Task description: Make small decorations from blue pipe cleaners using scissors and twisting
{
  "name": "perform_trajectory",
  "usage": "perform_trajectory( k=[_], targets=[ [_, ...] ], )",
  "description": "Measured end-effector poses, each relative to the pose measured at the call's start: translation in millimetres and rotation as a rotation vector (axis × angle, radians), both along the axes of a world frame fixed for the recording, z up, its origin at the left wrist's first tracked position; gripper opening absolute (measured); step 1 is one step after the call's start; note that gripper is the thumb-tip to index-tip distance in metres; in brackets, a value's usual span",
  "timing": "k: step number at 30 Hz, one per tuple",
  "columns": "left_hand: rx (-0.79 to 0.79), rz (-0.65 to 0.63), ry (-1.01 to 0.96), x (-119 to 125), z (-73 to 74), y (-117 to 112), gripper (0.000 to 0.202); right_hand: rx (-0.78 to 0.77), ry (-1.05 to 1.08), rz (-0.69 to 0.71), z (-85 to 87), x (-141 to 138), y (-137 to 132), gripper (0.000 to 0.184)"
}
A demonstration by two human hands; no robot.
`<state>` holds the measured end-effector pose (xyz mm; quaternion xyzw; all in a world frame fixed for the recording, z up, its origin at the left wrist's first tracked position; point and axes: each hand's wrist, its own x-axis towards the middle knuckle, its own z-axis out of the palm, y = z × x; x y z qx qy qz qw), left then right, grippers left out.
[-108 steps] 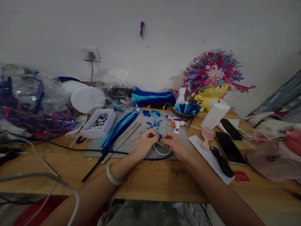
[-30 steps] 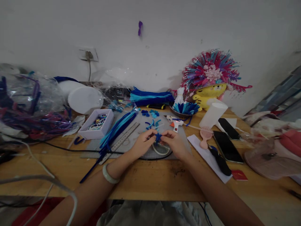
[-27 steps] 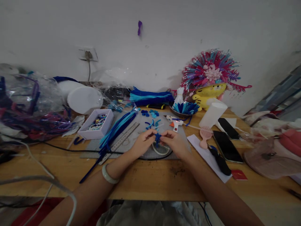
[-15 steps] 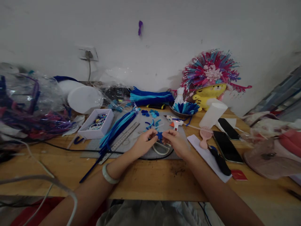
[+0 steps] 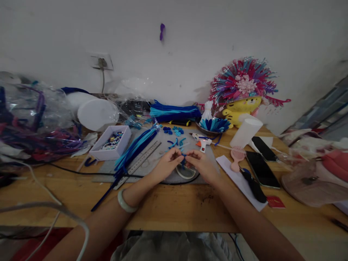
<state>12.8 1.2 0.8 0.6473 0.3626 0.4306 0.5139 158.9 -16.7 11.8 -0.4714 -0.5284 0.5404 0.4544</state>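
Between my fingertips is a small blue pipe-cleaner piece (image 5: pixel 183 158), mostly covered by the fingers. My left hand (image 5: pixel 170 163) pinches it from the left, and my right hand (image 5: pixel 199 163) pinches it from the right. Both hands hover over the grey mat (image 5: pixel 163 145). Beyond them lie short bent blue pipe-cleaner pieces (image 5: pixel 176 142) and small blue flower shapes (image 5: pixel 178 130). A white glue gun (image 5: pixel 203 142) lies just past my right hand. Left of my left hand are a steel ruler (image 5: pixel 143 159) and a bundle of long blue pipe cleaners (image 5: pixel 137 146).
A white box of beads (image 5: pixel 110 143) stands at left. Behind are a bowl of blue pieces (image 5: pixel 213 126) and a pink-blue headdress (image 5: pixel 244 79) on a yellow plush toy (image 5: pixel 241 108). A pink hairbrush (image 5: pixel 237 157) and phones (image 5: pixel 262 169) lie at right. A black cable (image 5: pixel 95 173) crosses the front.
My fingertips have come closer together around the blue piece, which has turned and shows less now. The forearms stay nearly in place.
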Motion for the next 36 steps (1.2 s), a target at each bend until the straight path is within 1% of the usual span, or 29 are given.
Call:
perform_trajectory(
  k=[2, 7, 10, 13, 17, 19, 20, 22, 23, 25, 26, 27, 28, 29, 30, 32, 34, 36],
  targets=[
    [-0.105, -0.031, -0.068, -0.5, 1.4, 0.9, 0.017, 0.099, -0.092, 0.03, -0.3, 2.3, 0.3, 0.013],
    [-0.402, -0.08, -0.285, -1.5, 2.8, 0.8, 0.023, 0.488, -0.515, 0.065, 2.0, 11.2, 1.9, 0.015],
    [-0.531, -0.101, -0.373, -1.4, 2.4, -0.2, 0.029, 0.594, -0.652, 0.085, 1.1, 14.1, 3.9, 0.016],
    [-0.526, -0.058, -0.398, 0.2, 1.4, -0.1, 0.028, 0.653, -0.731, 0.081, -2.3, 14.4, 4.9, 0.013],
    [-0.435, 0.006, -0.381, 2.6, -1.1, 1.0, 0.027, 0.694, -0.748, -0.031, -4.3, 10.6, 1.0, 0.011],
    [-0.358, 0.03, -0.353, 2.9, -2.0, 1.2, 0.025, 0.639, -0.714, -0.099, -2.4, 6.9, -2.1, 0.012],
    [-0.315, 0.042, -0.33, 2.9, -2.3, 1.0, 0.023, 0.572, -0.675, -0.124, -0.9, 4.8, -3.5, 0.013],
    [-0.228, 0.062, -0.264, 2.9, -2.7, 0.5, 0.021, 0.347, -0.525, -0.141, 2.4, 1.2, -5.1, 0.017],
    [-0.184, 0.069, -0.223, 2.9, -2.9, 0.2, 0.02, 0.207, -0.414, -0.13, 3.7, 0.0, -5.2, 0.019],
    [-0.112, 0.071, -0.157, 3.1, -2.9, 0.0, 0.018, -0.05, -0.171, -0.056, 5.2, -0.7, -4.1, 0.024],
    [-0.098, 0.071, -0.149, 3.1, -2.7, 0.1, 0.018, -0.135, -0.067, -0.007, 5.4, -0.1, -2.9, 0.025],
    [-0.109, 0.071, -0.162, 2.9, -2.2, 0.4, 0.019, -0.177, 0.008, 0.037, 5.2, 1.0, -1.6, 0.025],
    [-0.145, 0.066, -0.196, 2.6, -1.5, 0.8, 0.02, -0.175, 0.044, 0.072, 4.9, 2.5, -0.3, 0.023],
    [-0.204, 0.055, -0.247, 2.0, -0.5, 1.2, 0.02, -0.125, 0.038, 0.084, 4.7, 4.2, 0.9, 0.02],
    [-0.275, 0.038, -0.305, 1.1, 0.6, 1.7, 0.021, -0.032, -0.013, 0.079, 4.7, 6.0, 1.9, 0.016],
    [-0.432, -0.021, -0.406, -1.1, 2.9, 2.7, 0.02, 0.237, -0.205, 0.049, 5.8, 9.6, 2.9, 0.012],
    [-0.57, -0.073, -0.463, -3.1, 4.2, 3.3, 0.019, 0.492, -0.423, 0.052, 7.7, 12.7, 2.6, 0.01],
    [-0.655, -0.088, -0.481, -3.9, 4.3, 3.6, 0.018, 0.641, -0.584, 0.084, 8.9, 14.7, 1.8, 0.011]
  ],
)
